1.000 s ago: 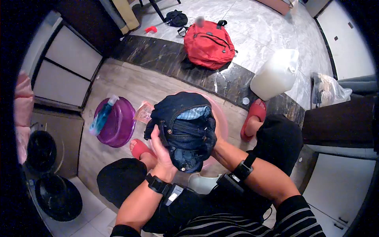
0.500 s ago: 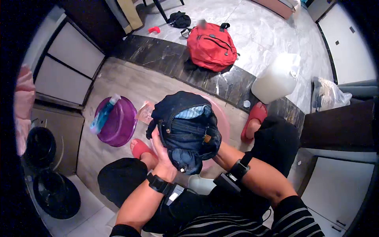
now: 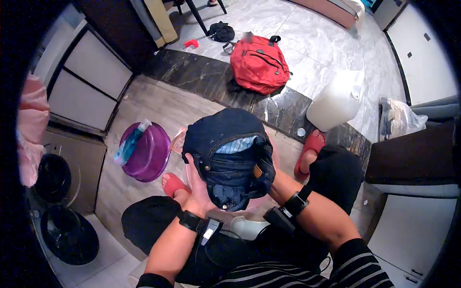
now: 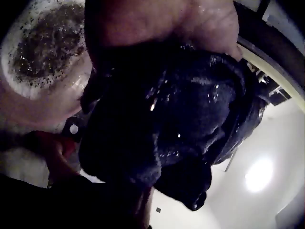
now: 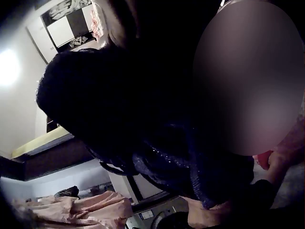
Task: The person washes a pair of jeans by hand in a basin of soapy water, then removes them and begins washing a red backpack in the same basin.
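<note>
Fingers of the left hand (image 3: pixel 198 189) grip the dark denim garment (image 3: pixel 230 144) at its lower left side, the thumb lying along the near face; the remaining fingers are hidden beneath the cloth. Right hand (image 3: pixel 278 185) is against the garment's right side; its fingers are behind the denim and their state cannot be told.

Garment is bunched at the centre of the head view, raised over the pink basin (image 4: pixel 47 109). A light blue striped lining shows near its upper middle, a tan patch at its right. In the left wrist view the denim glistens, and the basin, upper left, contains dark, speckled matter. The right wrist view is mostly dark.

Left of centre in the head view, a bottle of blue liquid (image 3: pixel 132 144) lies across the left side of the purple basin (image 3: pixel 156 158). At lower left are 2 black tubs (image 3: pixel 69 235). A red backpack (image 3: pixel 261 67) rests at upper centre; a white jug (image 3: pixel 333 103) stands at upper right, near a small white cap (image 3: pixel 301 131). The person wears 2 red slippers (image 3: pixel 312 149).
</note>
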Demonstrator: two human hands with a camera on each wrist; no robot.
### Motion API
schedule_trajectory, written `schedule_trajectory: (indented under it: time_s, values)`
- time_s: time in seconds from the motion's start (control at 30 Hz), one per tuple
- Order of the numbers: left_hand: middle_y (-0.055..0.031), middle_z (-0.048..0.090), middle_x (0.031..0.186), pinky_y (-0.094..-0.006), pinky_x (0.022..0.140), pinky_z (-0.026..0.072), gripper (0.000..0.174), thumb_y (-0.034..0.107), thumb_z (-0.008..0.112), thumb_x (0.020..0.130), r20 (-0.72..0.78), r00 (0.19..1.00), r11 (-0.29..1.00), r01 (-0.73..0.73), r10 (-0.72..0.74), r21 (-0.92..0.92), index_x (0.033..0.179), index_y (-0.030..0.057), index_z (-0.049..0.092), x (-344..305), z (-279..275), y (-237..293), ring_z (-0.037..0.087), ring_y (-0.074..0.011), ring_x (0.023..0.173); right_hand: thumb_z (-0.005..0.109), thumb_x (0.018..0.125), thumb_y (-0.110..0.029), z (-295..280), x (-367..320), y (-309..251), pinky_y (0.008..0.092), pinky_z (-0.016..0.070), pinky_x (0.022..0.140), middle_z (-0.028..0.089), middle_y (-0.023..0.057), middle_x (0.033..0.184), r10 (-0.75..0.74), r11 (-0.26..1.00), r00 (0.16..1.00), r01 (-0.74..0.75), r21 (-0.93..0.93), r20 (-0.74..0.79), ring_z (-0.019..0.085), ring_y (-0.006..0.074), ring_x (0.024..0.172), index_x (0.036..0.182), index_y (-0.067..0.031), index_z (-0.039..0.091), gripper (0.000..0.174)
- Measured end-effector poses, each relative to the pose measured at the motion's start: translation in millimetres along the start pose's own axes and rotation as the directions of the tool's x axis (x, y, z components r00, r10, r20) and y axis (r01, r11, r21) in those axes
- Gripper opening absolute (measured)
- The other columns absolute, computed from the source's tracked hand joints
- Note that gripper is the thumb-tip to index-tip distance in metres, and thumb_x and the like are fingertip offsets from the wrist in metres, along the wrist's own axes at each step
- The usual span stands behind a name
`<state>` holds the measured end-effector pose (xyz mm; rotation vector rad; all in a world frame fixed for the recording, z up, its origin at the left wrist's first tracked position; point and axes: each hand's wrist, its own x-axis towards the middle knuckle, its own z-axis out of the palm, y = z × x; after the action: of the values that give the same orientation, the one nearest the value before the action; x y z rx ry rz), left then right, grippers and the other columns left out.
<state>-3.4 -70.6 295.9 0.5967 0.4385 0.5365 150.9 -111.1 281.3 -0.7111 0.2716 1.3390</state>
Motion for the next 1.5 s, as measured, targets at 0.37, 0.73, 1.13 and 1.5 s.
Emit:
schedule_trajectory:
  time_s: [0.37,0.73,1.13,1.5]
  values:
    - [-0.0090,0.049,0.137,-0.0441,0.102,0.0424,0.081,0.069,0.044,0.086,-0.232,0.963,0.982,0.106,-0.140,-0.154,0.140,0.0087,0.039,7.1,1.9,16.1,0.051,-0.0286,0.121,0.042,0.096,-0.030,-84.6,71.9,32.9,0.0322,0.0457,0.084,0.064,0.0052,0.102,-0.219,0.956,0.970,0.235,-0.173,0.104,0.058,0.0165,0.091,0.107,-0.0047,0.063,0.034]
    - [-0.0105,0.048,0.135,-0.0372,0.104,0.0391,0.082,0.049,0.066,0.078,-0.168,0.975,0.936,-0.083,0.148,0.343,0.139,0.0014,0.037,11.0,-20.0,34.0,0.050,-0.0248,0.121,0.033,0.092,-0.068,35.9,-8.5,-56.9,0.0396,0.0326,0.107,0.055,0.0063,0.131,0.234,0.842,0.961,-0.125,-0.525,0.148,0.048,0.0210,0.125,0.130,-0.0106,0.053,0.071]
    - [-0.0132,0.051,0.132,-0.0428,0.101,0.0441,0.076,0.051,0.059,0.084,-0.185,0.973,0.955,-0.080,0.137,0.287,0.138,0.0015,0.039,1.8,-3.0,14.0,0.053,-0.0291,0.118,0.051,0.092,-0.035,27.8,-5.5,-37.9,0.0325,0.0504,0.085,0.066,0.0065,0.103,0.161,0.927,0.962,-0.072,-0.368,0.219,0.064,0.0176,0.091,0.111,-0.0065,0.060,0.036]
    - [-0.0114,0.048,0.136,-0.0370,0.104,0.0394,0.071,0.055,0.048,0.092,-0.239,0.952,0.981,-0.191,0.191,0.023,0.138,0.0003,0.038,17.4,6.5,1.2,0.051,-0.0237,0.121,0.051,0.085,-0.038,13.5,1.7,-7.9,0.0360,0.0521,0.081,0.067,0.0086,0.094,-0.001,0.997,0.996,0.008,-0.076,0.094,0.065,0.0221,0.085,0.098,-0.0058,0.064,0.037]
